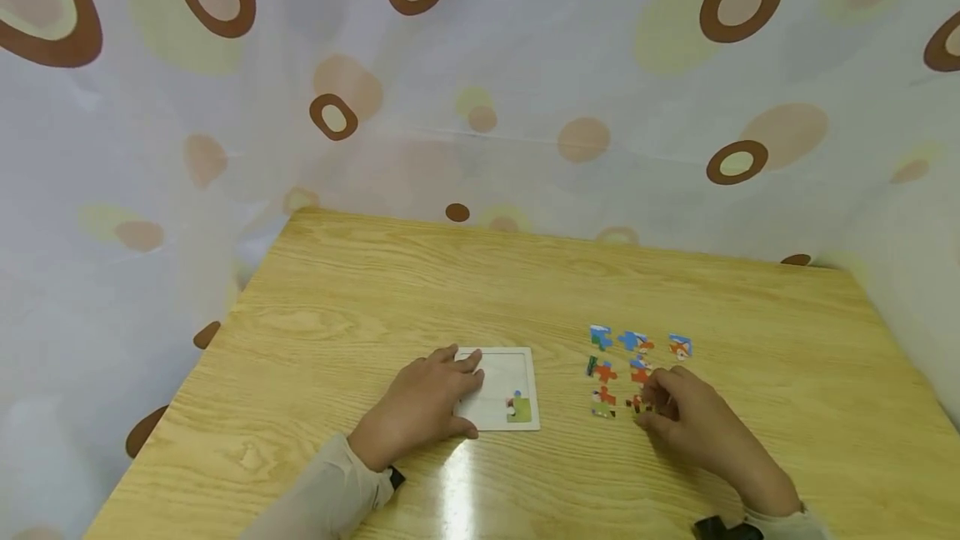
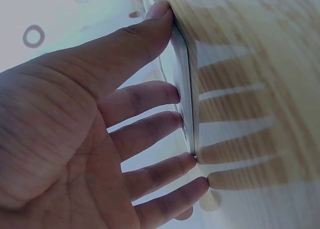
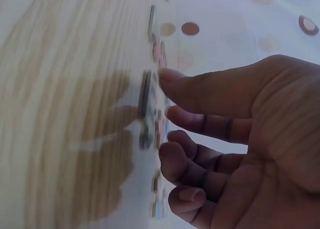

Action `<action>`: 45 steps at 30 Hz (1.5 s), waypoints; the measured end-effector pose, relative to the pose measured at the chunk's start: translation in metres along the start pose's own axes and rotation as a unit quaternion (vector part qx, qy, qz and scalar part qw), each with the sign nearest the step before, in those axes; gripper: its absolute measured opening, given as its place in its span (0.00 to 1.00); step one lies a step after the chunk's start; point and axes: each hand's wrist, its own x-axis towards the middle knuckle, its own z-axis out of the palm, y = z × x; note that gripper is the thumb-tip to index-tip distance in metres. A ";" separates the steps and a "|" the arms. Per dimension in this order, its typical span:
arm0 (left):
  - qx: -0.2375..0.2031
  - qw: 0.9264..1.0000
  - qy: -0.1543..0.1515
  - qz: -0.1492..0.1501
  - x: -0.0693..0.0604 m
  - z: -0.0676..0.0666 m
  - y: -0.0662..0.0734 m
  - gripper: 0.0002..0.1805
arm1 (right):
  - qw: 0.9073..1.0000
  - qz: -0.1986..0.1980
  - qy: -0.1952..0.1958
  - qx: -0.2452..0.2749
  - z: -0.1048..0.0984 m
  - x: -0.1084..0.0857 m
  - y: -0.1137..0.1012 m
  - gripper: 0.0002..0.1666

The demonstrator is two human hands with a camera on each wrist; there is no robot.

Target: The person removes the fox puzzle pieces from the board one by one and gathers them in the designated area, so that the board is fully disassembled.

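A white square puzzle tray point(image 1: 534, 382) lies on the table with one green jigsaw piece point(image 1: 520, 410) in its lower right corner. My left hand point(image 1: 426, 403) rests over the tray's left side, fingers spread and thumb by its near edge point(image 2: 189, 84). To the right, several colourful jigsaw pieces point(image 1: 602, 372) lie in loose rows. My right hand point(image 1: 693, 423) is low over the nearest right one, a dark and red piece point(image 1: 638, 405). Its thumb point(image 3: 175, 81) and bent fingers are at the pieces with a gap between them; no piece is seen lifted.
The wooden table point(image 1: 360, 290) runs back to a patterned cloth point(image 1: 525, 82) hanging behind it and along both sides. A piece with an orange fox face point(image 1: 680, 346) lies at the far right of the loose pieces.
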 end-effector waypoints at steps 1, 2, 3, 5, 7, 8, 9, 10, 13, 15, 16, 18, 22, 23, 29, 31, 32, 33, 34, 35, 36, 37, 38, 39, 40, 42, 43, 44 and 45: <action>0.002 1.000 -0.001 0.000 0.000 0.000 0.000 0.40 | 1.000 -0.004 0.006 -0.001 0.001 0.002 -0.003 0.14; 0.004 1.000 -0.002 0.000 0.001 0.000 0.001 0.40 | 1.000 -0.009 0.009 0.001 0.002 0.004 -0.006 0.14; 0.006 1.000 -0.004 0.000 0.001 0.000 0.001 0.40 | 1.000 -0.014 0.009 0.006 0.003 0.007 -0.010 0.13; 0.009 1.000 -0.008 -0.002 0.001 -0.001 0.001 0.40 | 0.999 -0.024 -0.003 0.023 0.006 0.015 -0.019 0.12; 0.009 1.000 -0.010 -0.004 0.001 -0.001 0.001 0.40 | 0.998 -0.035 -0.025 0.042 0.009 0.024 -0.031 0.10; 0.009 1.000 -0.010 -0.004 0.001 -0.001 0.001 0.39 | 0.997 -0.040 -0.035 0.048 0.012 0.028 -0.037 0.09; 0.010 1.000 -0.009 -0.004 0.001 0.000 0.001 0.39 | 0.996 -0.049 -0.044 0.053 0.014 0.033 -0.044 0.09; 0.008 1.000 -0.008 -0.003 0.001 0.000 0.001 0.39 | 0.995 -0.058 -0.055 0.054 0.017 0.038 -0.052 0.09; 0.009 1.000 -0.008 -0.004 0.001 0.001 0.001 0.38 | 0.991 -0.092 -0.079 0.050 0.028 0.051 -0.072 0.11; 0.016 1.000 -0.012 -0.010 0.001 0.000 0.002 0.38 | 0.988 -0.109 -0.095 0.047 0.036 0.058 -0.084 0.13; 0.022 1.000 -0.016 -0.014 0.000 -0.001 0.002 0.38 | 0.987 -0.113 -0.102 0.043 0.041 0.061 -0.088 0.14; 0.040 0.999 -0.022 -0.020 0.000 -0.003 0.004 0.37 | 0.986 -0.119 -0.114 0.039 0.049 0.064 -0.095 0.15; 0.064 0.997 -0.020 -0.023 -0.001 -0.007 0.010 0.35 | 0.986 -0.112 -0.125 0.025 0.059 0.066 -0.103 0.16; 0.067 0.997 -0.017 -0.020 -0.001 -0.008 0.012 0.35 | 0.986 -0.109 -0.127 0.024 0.060 0.066 -0.104 0.17; 0.062 0.998 -0.025 -0.003 0.001 -0.003 0.018 0.38 | 0.987 -0.101 -0.128 0.017 0.066 0.068 -0.107 0.19; 0.062 0.998 -0.029 -0.002 0.002 -0.001 0.018 0.37 | 0.987 -0.100 -0.128 0.009 0.068 0.068 -0.108 0.19; 0.065 0.997 -0.028 -0.002 0.002 0.000 0.018 0.37 | 0.987 -0.101 -0.128 0.007 0.069 0.068 -0.108 0.20; 0.068 0.997 -0.026 -0.002 0.003 0.000 0.018 0.36 | 0.987 -0.102 -0.128 0.005 0.069 0.068 -0.108 0.20; 0.068 0.997 -0.021 -0.001 0.003 0.001 0.017 0.36 | 0.987 -0.103 -0.127 0.006 0.069 0.068 -0.108 0.21; 0.069 0.997 -0.018 -0.001 0.004 0.001 0.017 0.35 | 0.987 -0.104 -0.125 0.008 0.070 0.069 -0.108 0.20; 0.068 0.998 -0.015 0.000 0.004 0.002 0.017 0.35 | 0.987 -0.105 -0.121 0.013 0.070 0.069 -0.108 0.20; 0.066 0.998 -0.012 0.001 0.004 0.002 0.016 0.35 | 0.987 -0.106 -0.117 0.021 0.070 0.069 -0.108 0.19; 0.064 0.998 -0.009 0.002 0.005 0.003 0.016 0.35 | 0.987 -0.106 -0.115 0.031 0.070 0.069 -0.108 0.18; 0.061 0.998 -0.006 0.003 0.005 0.003 0.016 0.35 | 0.987 -0.106 -0.112 0.042 0.070 0.070 -0.108 0.17; 0.060 0.998 -0.006 0.003 0.005 0.003 0.016 0.35 | 0.987 -0.107 -0.109 0.054 0.070 0.071 -0.107 0.15; 0.053 0.999 -0.007 0.000 0.006 0.004 0.016 0.35 | 0.985 -0.111 -0.108 0.077 0.069 0.072 -0.105 0.14; 0.051 0.999 -0.008 -0.002 0.006 0.004 0.015 0.35 | 0.984 -0.112 -0.110 0.087 0.068 0.072 -0.103 0.13; 0.050 0.999 -0.009 -0.004 0.007 0.004 0.015 0.35 | 0.983 -0.113 -0.110 0.093 0.067 0.071 -0.101 0.13; 0.048 0.999 -0.010 -0.006 0.007 0.005 0.015 0.35 | 0.983 -0.114 -0.109 0.096 0.065 0.070 -0.098 0.13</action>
